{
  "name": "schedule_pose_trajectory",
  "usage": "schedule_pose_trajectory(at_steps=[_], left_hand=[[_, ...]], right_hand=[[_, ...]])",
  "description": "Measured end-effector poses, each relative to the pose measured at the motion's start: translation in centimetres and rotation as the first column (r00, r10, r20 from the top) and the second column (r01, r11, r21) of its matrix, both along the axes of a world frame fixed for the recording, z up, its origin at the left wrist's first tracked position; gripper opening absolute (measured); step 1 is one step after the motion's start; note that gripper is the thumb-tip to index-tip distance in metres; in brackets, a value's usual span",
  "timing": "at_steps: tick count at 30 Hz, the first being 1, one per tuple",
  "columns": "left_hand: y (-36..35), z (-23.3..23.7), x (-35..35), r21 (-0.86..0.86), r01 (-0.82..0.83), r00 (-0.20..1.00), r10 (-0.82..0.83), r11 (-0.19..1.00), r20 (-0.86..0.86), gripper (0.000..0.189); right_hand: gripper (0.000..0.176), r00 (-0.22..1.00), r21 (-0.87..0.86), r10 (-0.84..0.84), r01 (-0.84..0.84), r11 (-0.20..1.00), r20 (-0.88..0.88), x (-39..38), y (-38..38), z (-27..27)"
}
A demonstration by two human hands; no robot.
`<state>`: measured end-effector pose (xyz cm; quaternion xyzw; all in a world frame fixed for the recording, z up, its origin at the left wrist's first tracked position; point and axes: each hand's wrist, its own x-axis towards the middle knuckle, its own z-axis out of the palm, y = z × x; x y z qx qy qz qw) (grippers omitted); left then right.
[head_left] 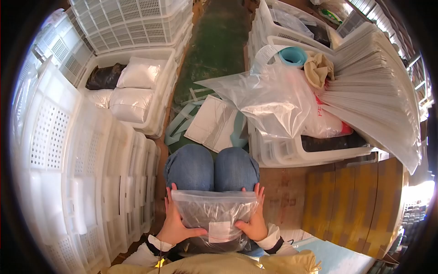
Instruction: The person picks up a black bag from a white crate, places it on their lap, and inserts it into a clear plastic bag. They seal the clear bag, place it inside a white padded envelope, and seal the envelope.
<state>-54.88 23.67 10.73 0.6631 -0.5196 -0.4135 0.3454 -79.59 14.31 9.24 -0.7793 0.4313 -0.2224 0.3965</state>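
Observation:
A clear plastic bag [191,208] with a white label [220,231] near its bottom lies across my lap, its upper edge towards my knees. At its left side my left hand [175,226] grips it, thumb on top and fingers along the edge. My right hand [255,221] holds the opposite side in the same way, thumb beside the label. What is inside the bag cannot be made out clearly. Under it are my legs in blue jeans [190,166].
White crates [50,137] are stacked on the left, one holding filled bags [132,104]. Right stands another crate [292,155] with clear bags [273,100], a blue tape roll [293,56] and a sheet stack [374,86]. Cardboard [211,121] lies on the green floor [214,50].

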Motion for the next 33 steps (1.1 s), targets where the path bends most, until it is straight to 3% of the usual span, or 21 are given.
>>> schedule_pose_trajectory(at_steps=[3,4,6,8,9,10,13,16,17,18,19,20,21,23,24,25,27,28,33], left_hand=[[0.5,-1.0,0.0,-0.070,0.029,0.988,-0.039,0.997,-0.146,0.138],[0.5,-0.3,-0.5,-0.122,-0.032,0.957,-0.004,0.992,-0.289,0.132],[0.8,0.1,-0.6,-0.178,0.012,0.946,-0.069,0.984,-0.318,0.125],[1.1,0.3,-0.8,-0.216,0.010,0.905,-0.100,0.976,-0.413,0.115],[1.3,0.4,-0.8,-0.223,-0.013,0.867,-0.100,0.975,-0.489,0.110],[1.1,1.0,-1.0,-0.144,-0.033,0.822,-0.055,0.989,-0.566,0.122],[0.0,4.3,-1.4,0.219,-0.151,0.847,0.241,0.964,-0.474,0.098],[-2.4,5.1,-1.5,0.222,-0.189,0.818,0.278,0.957,-0.503,0.103],[-3.0,5.4,-1.4,0.229,-0.202,0.811,0.294,0.952,-0.506,0.104],[-2.7,4.3,-1.5,0.170,-0.201,0.849,0.258,0.965,-0.461,0.104],[-3.3,4.2,-1.2,0.152,-0.172,0.865,0.223,0.973,-0.449,0.106],[-3.8,4.1,-1.2,0.140,-0.149,0.876,0.197,0.979,-0.440,0.108],[-3.9,3.9,-1.2,0.135,-0.131,0.884,0.177,0.982,-0.433,0.111],[-3.3,3.4,-1.0,0.146,-0.111,0.899,0.162,0.983,-0.406,0.116],[-2.4,3.2,-0.8,0.167,-0.113,0.906,0.170,0.980,-0.387,0.119],[-1.8,3.1,-0.6,0.148,-0.094,0.897,0.149,0.984,-0.416,0.115],[-2.3,3.4,-0.7,0.087,-0.061,0.877,0.095,0.994,-0.471,0.106],[-2.3,4.2,-0.8,0.136,-0.059,0.842,0.122,0.989,-0.525,0.115],[-1.7,3.7,-0.4,0.118,-0.034,0.885,0.085,0.992,-0.458,0.111]], right_hand=[[0.100,0.997,0.020,0.041,-0.042,0.999,0.067,0.1,0.3,0.2],[0.099,0.990,-0.017,0.070,-0.068,0.998,0.124,0.1,0.3,0.3],[0.097,0.877,0.251,-0.004,-0.133,0.959,0.481,1.2,1.5,0.7],[0.094,0.836,0.320,-0.012,-0.196,0.927,0.548,0.3,3.1,0.3],[0.092,0.887,0.278,0.047,-0.194,0.941,0.460,-0.5,3.3,0.1],[0.085,0.839,0.324,0.045,-0.258,0.910,0.543,0.4,2.4,2.0],[0.072,0.822,0.614,-0.234,-0.169,0.771,0.520,1.6,1.8,2.8],[0.047,0.854,0.593,-0.217,-0.126,0.795,0.472,2.3,-0.6,2.6],[0.039,0.965,0.586,-0.136,-0.021,0.810,0.223,2.1,-1.8,4.7],[0.032,0.997,0.559,-0.061,0.078,0.825,-0.050,1.5,-3.3,7.5],[0.025,0.946,0.513,0.013,0.164,0.843,-0.324,0.7,-4.6,10.1],[0.021,0.960,0.142,-0.251,0.267,0.953,-0.122,-0.3,-5.3,11.4],[0.017,0.904,-0.212,-0.395,0.423,0.881,0.163,-1.3,-6.0,13.4],[0.012,0.738,-0.286,-0.589,0.672,0.683,0.329,-4.9,-8.2,17.1],[0.012,0.662,-0.242,-0.582,0.733,0.636,0.473,-5.3,-8.9,19.8],[0.015,0.633,-0.249,-0.607,0.762,0.598,0.480,-5.9,-9.8,21.5],[0.018,0.592,-0.257,-0.638,0.799,0.543,0.493,-5.5,-11.1,23.6],[0.019,0.607,-0.287,-0.603,0.787,0.546,0.517,-5.0,-11.9,24.2],[0.019,0.582,-0.369,-0.563,0.811,0.454,0.586,-4.2,-13.5,23.1]])
